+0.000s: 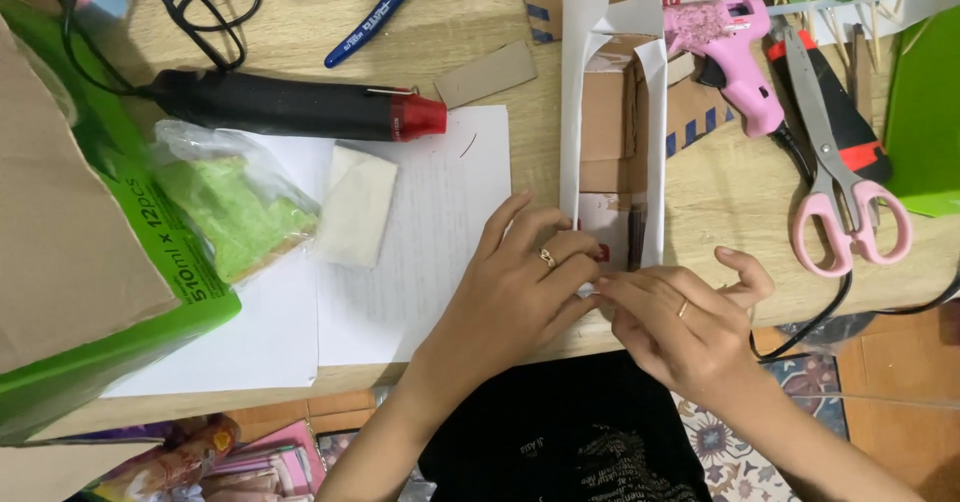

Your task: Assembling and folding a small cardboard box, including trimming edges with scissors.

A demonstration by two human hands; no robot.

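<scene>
Both hands pinching the near end of the paper-wrapped cardboard frame (612, 132).

I judge it light and easily creased; my left hand (520, 287) and right hand (680, 327) hold its bottom edge, fingers closed narrow.

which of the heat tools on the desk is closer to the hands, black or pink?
The pink glue gun, just right of the paper-lined cardboard tray that both hands pinch. The black, red-tipped heat gun lies farther off, upper left.

Wood table (720, 187) w/ glue gun (735, 62), scissors (840, 162), paper sheets (440, 212).
</scene>
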